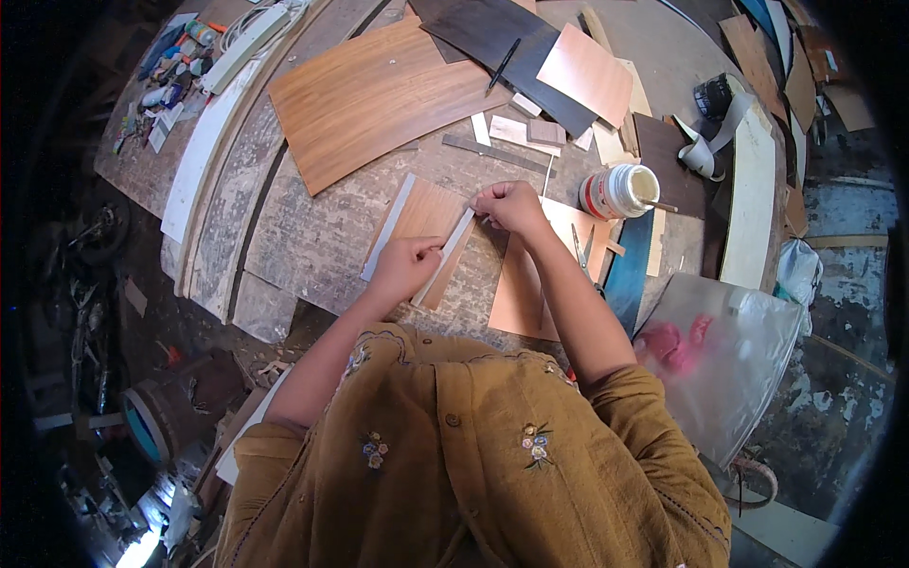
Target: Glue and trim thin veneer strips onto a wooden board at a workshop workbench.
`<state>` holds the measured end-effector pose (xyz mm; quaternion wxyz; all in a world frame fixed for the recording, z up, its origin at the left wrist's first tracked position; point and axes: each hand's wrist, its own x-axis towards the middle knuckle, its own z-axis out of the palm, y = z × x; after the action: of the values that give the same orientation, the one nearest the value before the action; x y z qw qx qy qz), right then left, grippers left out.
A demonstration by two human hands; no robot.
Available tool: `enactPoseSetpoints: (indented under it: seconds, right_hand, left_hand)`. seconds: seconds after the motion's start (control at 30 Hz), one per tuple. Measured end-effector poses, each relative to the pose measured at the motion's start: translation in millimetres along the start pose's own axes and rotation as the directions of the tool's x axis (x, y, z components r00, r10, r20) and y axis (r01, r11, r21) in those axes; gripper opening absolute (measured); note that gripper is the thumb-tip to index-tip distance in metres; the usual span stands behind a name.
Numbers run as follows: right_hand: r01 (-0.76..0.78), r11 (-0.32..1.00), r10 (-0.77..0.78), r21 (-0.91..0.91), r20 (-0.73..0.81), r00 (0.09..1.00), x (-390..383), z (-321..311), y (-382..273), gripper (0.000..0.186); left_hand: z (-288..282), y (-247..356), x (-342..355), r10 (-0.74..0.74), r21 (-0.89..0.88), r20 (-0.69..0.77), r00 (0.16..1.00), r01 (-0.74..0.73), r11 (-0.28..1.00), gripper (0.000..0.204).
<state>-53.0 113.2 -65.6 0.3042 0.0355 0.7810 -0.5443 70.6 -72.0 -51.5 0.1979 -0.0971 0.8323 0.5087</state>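
Observation:
A small wood-grain panel (pixel 428 210) lies on the worn worktable in front of me, with a pale strip (pixel 387 227) along its left edge. A second narrow white strip (pixel 441 262) runs lengthwise over the panel's right part. My left hand (pixel 405 269) is closed, its thumb and finger at the middle of that second strip. At the strip's far end my right hand (pixel 509 205) pinches with bent fingers. Whether the strip lies fully flat on the panel I cannot tell. Right of my right hand stands an open white jar (pixel 606 194) with a stick in it.
Scissors (pixel 584 254) lie on copper-toned sheets (pixel 519 293) beside my right forearm. Farther off are a large wood-grain sheet (pixel 379 99), a dark sheet (pixel 492 43) with a pen (pixel 503 66), and small blocks (pixel 546 133). A clear plastic bag (pixel 739 331) hangs at the right.

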Motion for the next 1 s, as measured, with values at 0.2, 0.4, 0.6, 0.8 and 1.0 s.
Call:
enactPoseSetpoints:
  seconds: [0.2,0.4,0.6,0.8,1.0]
  right_hand:
    - [-0.005,1.0,0.005,-0.025,0.012,1.0,5,0,4,0.014]
    - [0.004,0.996,-0.003,-0.087,0.01,1.0,11,-1,11,0.015]
    - [0.059,0.978,-0.072,-0.202,-0.059,0.996,8,2,10,0.017]
    - [0.074,0.957,-0.102,-0.281,-0.087,0.991,5,3,6,0.018]
    - [0.151,0.937,-0.195,-0.315,-0.113,0.974,1,4,8,0.018]
  left_hand:
    - [-5,-17,-5,-0.068,-0.394,0.074,0.995,0.092,0.915,0.029]
    - [-12,-5,-17,-0.147,-0.387,0.188,0.971,0.211,0.898,0.028]
    - [-7,-9,-20,0.018,-0.419,0.168,0.986,0.055,0.906,0.03]
    - [-4,-11,-20,0.037,-0.438,0.115,0.993,0.017,0.899,0.028]
    - [0,-10,-22,0.057,-0.401,0.068,0.996,-0.025,0.916,0.028]
